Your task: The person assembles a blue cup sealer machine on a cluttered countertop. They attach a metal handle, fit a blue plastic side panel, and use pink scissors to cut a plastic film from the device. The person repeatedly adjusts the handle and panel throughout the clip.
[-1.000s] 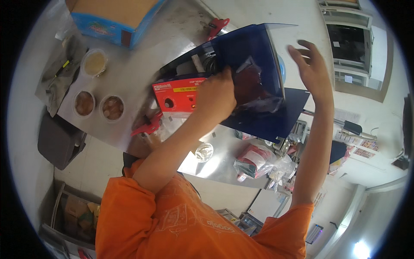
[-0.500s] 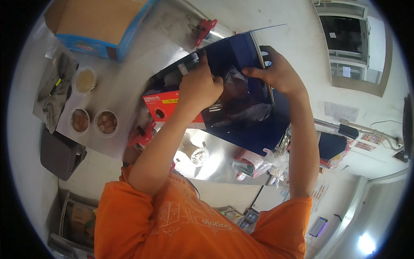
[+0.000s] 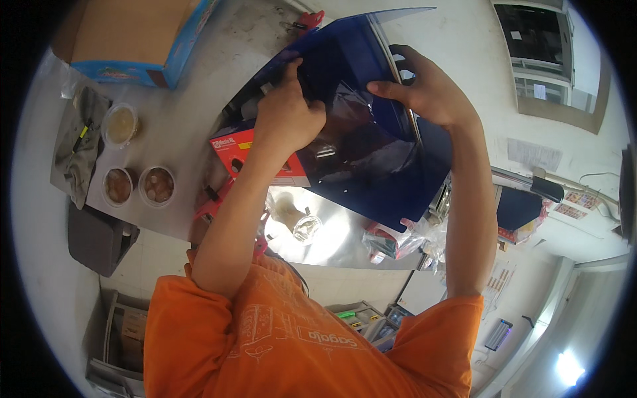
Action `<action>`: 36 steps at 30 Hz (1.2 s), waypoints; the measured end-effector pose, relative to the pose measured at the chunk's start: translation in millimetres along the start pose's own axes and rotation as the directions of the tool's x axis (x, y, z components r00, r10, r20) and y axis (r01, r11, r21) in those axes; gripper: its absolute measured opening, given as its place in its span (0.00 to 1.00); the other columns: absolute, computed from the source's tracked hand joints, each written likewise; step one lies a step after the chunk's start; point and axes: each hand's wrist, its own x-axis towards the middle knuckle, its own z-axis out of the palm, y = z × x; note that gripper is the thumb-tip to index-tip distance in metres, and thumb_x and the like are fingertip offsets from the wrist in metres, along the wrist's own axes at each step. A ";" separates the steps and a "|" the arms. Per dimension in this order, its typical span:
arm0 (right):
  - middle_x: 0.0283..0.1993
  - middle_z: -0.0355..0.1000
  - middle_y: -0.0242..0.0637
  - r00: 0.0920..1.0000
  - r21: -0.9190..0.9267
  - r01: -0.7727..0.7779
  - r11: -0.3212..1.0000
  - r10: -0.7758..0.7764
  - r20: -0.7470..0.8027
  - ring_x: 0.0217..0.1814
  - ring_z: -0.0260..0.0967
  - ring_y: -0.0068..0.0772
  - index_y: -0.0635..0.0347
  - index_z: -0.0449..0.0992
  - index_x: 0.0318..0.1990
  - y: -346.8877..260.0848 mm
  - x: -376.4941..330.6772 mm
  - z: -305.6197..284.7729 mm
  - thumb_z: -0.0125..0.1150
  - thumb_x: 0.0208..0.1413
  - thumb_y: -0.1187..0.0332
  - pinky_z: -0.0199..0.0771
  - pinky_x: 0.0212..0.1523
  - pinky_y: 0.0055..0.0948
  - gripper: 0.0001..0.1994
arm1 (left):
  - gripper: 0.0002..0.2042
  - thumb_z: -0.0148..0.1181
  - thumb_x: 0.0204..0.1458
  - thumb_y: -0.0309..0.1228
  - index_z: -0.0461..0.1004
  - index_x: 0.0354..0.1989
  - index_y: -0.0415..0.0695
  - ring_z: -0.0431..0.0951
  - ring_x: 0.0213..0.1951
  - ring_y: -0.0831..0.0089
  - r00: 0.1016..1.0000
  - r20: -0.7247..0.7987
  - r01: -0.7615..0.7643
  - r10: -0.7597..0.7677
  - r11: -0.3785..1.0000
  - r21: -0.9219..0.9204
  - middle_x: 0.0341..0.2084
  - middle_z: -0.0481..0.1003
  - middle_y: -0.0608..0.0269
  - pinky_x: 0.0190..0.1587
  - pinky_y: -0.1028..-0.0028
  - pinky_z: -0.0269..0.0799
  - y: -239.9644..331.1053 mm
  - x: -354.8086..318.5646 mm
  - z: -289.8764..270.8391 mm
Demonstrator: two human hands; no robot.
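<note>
A red and dark blue machine (image 3: 255, 147) stands on the metal counter in front of me, its glossy blue panel (image 3: 385, 179) tilted up and reflecting the room. My right hand (image 3: 421, 89) grips this panel's far right edge, thumb on the inner face and fingers curled behind it. My left hand (image 3: 288, 113) is over the machine's left part, index finger stretched toward the blue surface and thumb spread away. Nothing shows in that hand, though its other fingers are folded and partly hidden. A clear plastic cup (image 3: 306, 229) appears on the bright metal near my body.
Three lidded plastic cups stand on the left, one pale (image 3: 121, 126) and two with brownish contents (image 3: 158, 186). Behind them lie a grey cloth (image 3: 83, 142) and an open cardboard box (image 3: 126, 73). Plastic-wrapped packs (image 3: 395, 242) lie at the counter's right. A wall (image 3: 458, 33) rises beyond.
The whole view has shifted a little. The blue panel and both hands appear slightly higher and farther left, with the right hand's grip unchanged.
</note>
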 end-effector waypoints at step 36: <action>0.45 0.76 0.58 0.998 -0.081 0.060 0.995 -0.062 -0.024 0.42 0.79 0.47 0.73 0.62 0.61 1.9 7.3 10.8 0.81 0.32 0.49 0.78 0.46 0.32 0.51 | 0.38 0.56 0.47 0.32 0.52 0.70 0.43 0.82 0.38 0.61 0.960 0.214 0.227 -0.183 0.951 -0.208 0.31 0.81 0.53 0.51 0.68 0.73 15.0 2.8 -11.4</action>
